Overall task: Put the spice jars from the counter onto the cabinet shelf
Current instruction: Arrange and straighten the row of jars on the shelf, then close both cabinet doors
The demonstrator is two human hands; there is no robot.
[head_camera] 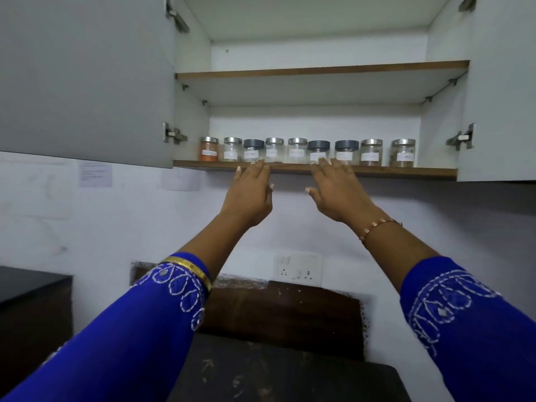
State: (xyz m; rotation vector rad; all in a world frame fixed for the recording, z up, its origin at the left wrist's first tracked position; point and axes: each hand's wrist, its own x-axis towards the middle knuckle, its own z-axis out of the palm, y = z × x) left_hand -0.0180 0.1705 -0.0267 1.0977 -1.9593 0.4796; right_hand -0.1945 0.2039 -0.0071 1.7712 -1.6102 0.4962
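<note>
Several labelled glass spice jars stand in a row on the lower cabinet shelf [406, 171], from an orange-filled jar [208, 150] at the left to a brown-filled jar [402, 153] at the right. Some have silver lids, three have dark grey lids. My left hand [251, 195] is raised just under the shelf's front edge with fingers straight, its tips in front of a grey-lidded jar [253, 150]. My right hand [338, 190] is raised beside it, fingers straight, its tips reaching another grey-lidded jar [318, 150]. Neither hand holds anything.
Both cabinet doors hang open: the left door [84, 79] and the right door [501, 91]. The upper shelf [319, 69] holds nothing visible. A wall socket [298, 269] sits below, above a dark counter [275, 375]. Paper notes [95, 174] hang on the wall at left.
</note>
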